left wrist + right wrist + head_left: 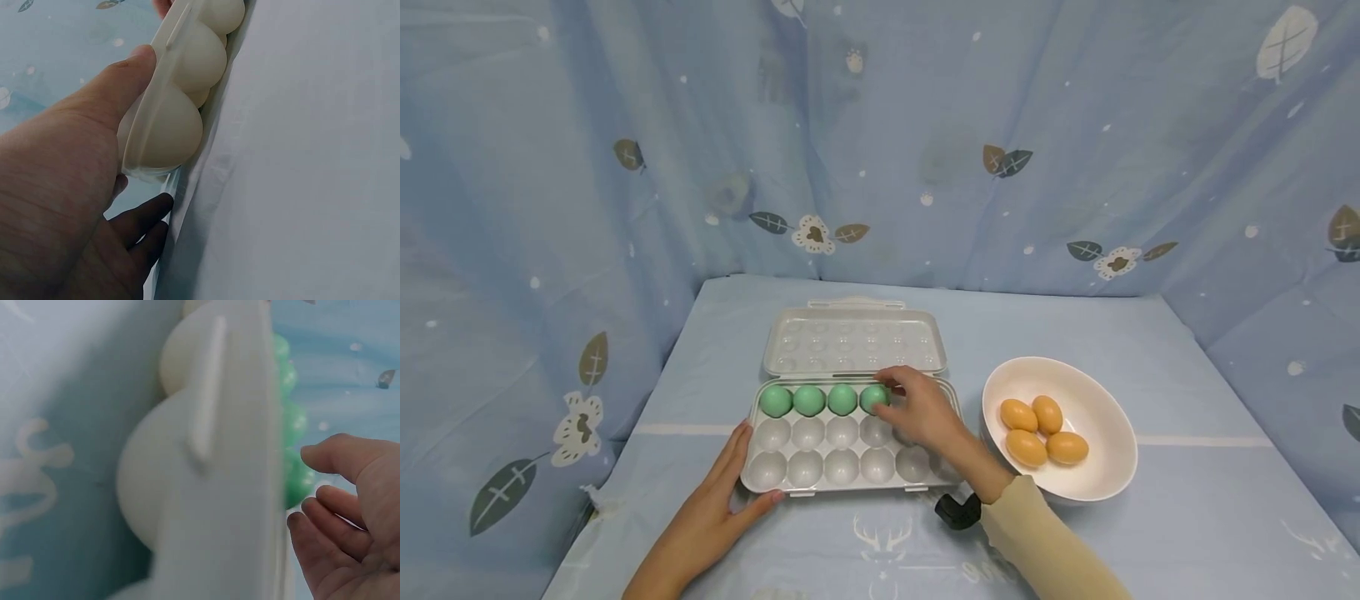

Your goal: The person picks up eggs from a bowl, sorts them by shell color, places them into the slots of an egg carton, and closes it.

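An egg tray [857,483] with rounded cups lies with its clear lid [856,342] folded back behind it. Several green eggs [808,401] fill the back row from the left end. My right hand [921,412] is over the back row, thumb and fingertips spread around the rightmost green egg [872,397]; in the right wrist view gaps show between the fingers and that egg. My left hand [715,508] rests against the tray's front left corner, thumb along the front rim and fingers extended along the left side. The left wrist view has the thumb [134,69] on the rim.
To the right of the tray stands a white bowl [1112,417] with several orange-brown eggs [1026,448] in it. A small black piece [958,511] sits at my right wrist. Blue patterned cloth [925,108] covers the table and hangs behind it.
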Demonstrator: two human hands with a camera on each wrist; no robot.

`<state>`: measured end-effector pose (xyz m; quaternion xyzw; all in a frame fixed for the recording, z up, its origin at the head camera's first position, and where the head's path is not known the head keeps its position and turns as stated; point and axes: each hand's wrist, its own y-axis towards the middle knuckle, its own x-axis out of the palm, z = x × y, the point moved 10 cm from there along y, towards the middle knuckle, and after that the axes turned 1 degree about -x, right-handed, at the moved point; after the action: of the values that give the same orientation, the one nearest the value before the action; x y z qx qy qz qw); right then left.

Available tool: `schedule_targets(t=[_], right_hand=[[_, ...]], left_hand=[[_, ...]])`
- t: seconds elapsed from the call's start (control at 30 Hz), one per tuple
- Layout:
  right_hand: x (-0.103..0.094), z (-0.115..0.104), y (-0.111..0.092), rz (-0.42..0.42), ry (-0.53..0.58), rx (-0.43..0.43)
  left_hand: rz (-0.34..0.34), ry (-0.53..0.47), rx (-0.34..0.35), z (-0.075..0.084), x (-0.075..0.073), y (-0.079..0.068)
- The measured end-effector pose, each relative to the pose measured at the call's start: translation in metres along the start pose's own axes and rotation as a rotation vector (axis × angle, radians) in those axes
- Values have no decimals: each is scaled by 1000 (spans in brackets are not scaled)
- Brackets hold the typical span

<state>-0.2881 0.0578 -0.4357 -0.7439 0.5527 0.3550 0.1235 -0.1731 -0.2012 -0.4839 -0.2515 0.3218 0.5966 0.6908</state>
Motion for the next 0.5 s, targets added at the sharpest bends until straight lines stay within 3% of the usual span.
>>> schedule_targets(t=[0.33, 0.5], right_hand=[[-40, -24, -10, 83, -58, -92], [-64, -25, -18, 115, -100, -119]], left_hand=[[-5, -6, -1, -2, 1, 1], [-10, 2, -5, -2, 1, 1]])
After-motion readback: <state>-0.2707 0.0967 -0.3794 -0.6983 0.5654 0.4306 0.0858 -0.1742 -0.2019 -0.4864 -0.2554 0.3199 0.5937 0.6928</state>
